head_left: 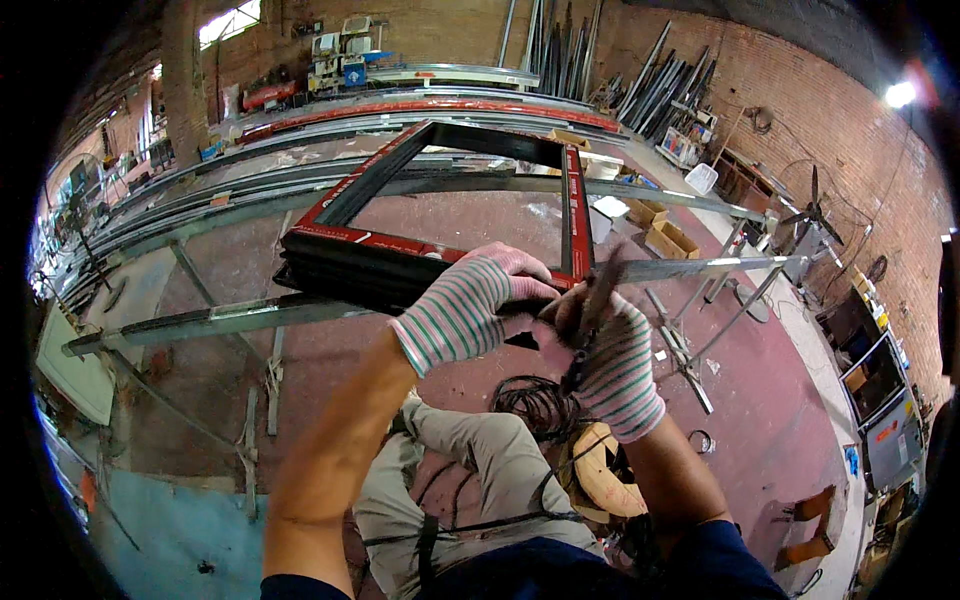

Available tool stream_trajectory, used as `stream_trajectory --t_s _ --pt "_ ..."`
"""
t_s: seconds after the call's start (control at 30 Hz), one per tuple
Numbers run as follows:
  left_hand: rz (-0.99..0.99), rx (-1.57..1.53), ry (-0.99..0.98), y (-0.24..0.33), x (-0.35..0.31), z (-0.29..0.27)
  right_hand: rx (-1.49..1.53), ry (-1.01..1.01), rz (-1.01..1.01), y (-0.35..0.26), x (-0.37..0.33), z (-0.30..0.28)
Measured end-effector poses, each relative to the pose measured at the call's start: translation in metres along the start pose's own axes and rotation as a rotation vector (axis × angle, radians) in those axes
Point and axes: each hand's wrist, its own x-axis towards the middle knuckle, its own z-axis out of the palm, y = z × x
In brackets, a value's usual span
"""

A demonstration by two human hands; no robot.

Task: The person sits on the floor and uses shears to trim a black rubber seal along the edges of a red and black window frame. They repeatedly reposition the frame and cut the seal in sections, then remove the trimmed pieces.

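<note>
A black rectangular window frame point(400, 250) with red film on its faces lies across metal rails in front of me. My left hand point(470, 305), in a striped glove, is closed with its fingertips pinched at the frame's near right corner; what they pinch is hidden. Beside it my right hand point(615, 365), gloved alike, grips a dark, narrow hand tool point(603, 285) that points up past the corner; blur hides its exact kind. Thin black cord point(535, 405) lies coiled below my hands, and a length of it crosses my lap.
Two metal rails point(220, 318) on legs carry the frame. A tan ring-shaped spool point(600, 470) sits by my right knee. Cardboard boxes point(670, 240) and a black fan point(815, 205) stand to the right. Long metal profiles point(440, 105) lie stacked farther back.
</note>
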Motion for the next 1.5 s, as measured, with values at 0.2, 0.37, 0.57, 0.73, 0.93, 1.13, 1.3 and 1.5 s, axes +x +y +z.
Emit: stream_trajectory --t_s 0.2,0.37,0.57,0.73,0.93,1.13,1.3,1.5 --pt "-0.040 -0.129 -0.058 0.011 0.011 0.001 -0.293 0.006 -0.005 0.000 -0.012 -0.039" --pt "-0.073 -0.148 -0.064 0.019 0.028 0.001 -0.145 -0.035 0.149 0.031 -0.048 -0.089" --pt "-0.153 -0.082 -0.125 0.023 0.035 0.007 -0.114 -0.166 0.322 0.053 -0.077 -0.094" --pt "-0.206 -0.151 -0.138 0.025 0.040 0.003 -0.065 -0.343 0.438 0.062 -0.077 -0.101" --pt "-0.257 -0.169 -0.076 0.025 0.038 0.007 -0.133 -0.385 0.337 0.066 -0.063 -0.108" --pt "-0.259 -0.168 -0.075 0.023 0.039 0.009 -0.079 -0.420 0.516 0.064 -0.058 -0.119" --pt "-0.272 -0.154 -0.097 0.023 0.041 0.009 -0.139 -0.432 0.541 0.071 -0.058 -0.122" --pt "-0.281 -0.185 -0.100 0.023 0.044 0.007 0.008 -0.389 0.474 0.083 -0.067 -0.123"
